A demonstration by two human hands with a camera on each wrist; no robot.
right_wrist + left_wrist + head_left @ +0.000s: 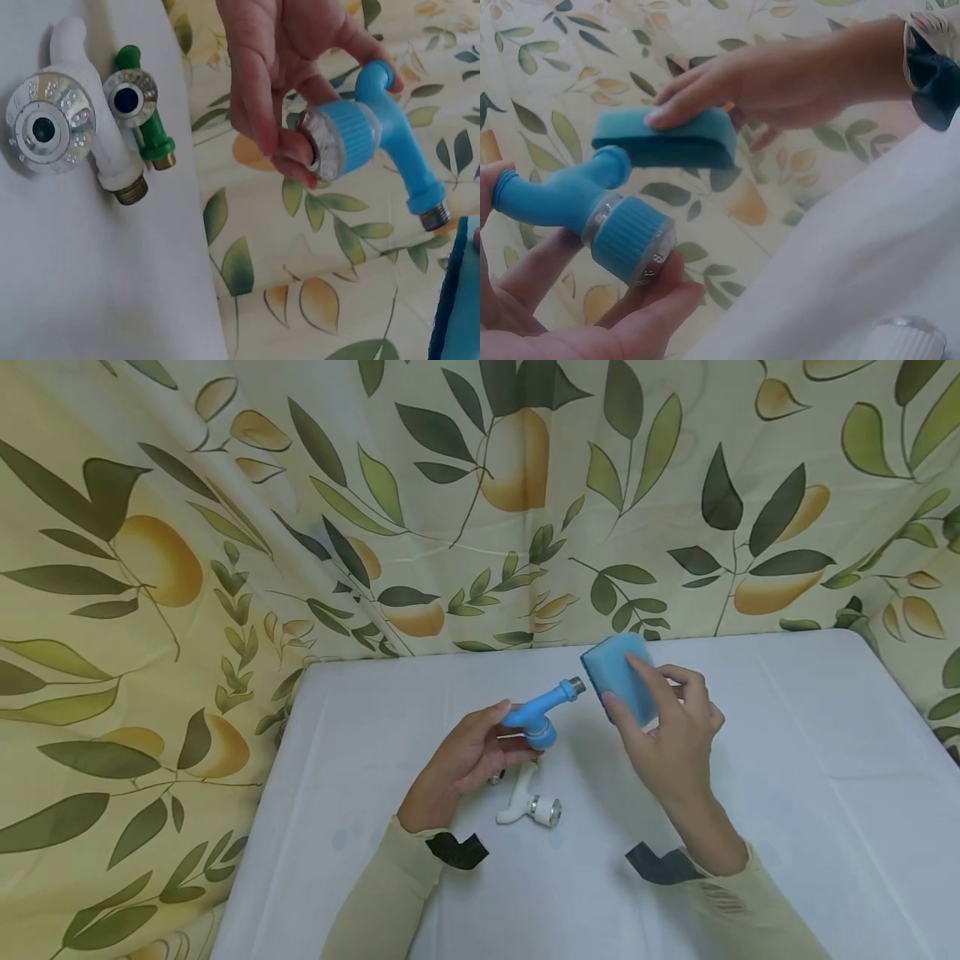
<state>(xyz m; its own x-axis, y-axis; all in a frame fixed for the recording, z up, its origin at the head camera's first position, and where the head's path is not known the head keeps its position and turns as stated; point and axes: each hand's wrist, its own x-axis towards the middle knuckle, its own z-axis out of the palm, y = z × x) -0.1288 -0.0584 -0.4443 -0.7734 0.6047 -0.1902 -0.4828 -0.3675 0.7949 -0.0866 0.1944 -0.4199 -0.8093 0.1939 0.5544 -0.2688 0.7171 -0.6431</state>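
A blue plastic tap (536,714) with a metal threaded end is held up over the table by my left hand (468,756), its thumb on the spout and fingers at the ribbed knob (346,139). My right hand (678,735) grips a light blue sponge (628,672) with a darker scouring side, thumb on one side and fingers on the other. The sponge's dark face is turned toward the tap's threaded end, a small gap between them in the head view. Below my left hand a white tap (517,802) lies on the table.
A green tap (146,112) lies beside the white one, mostly hidden behind my left hand in the head view. White cloth covers the table (360,893). A curtain (480,568) printed with leaves and fruit hangs along the table's far edge.
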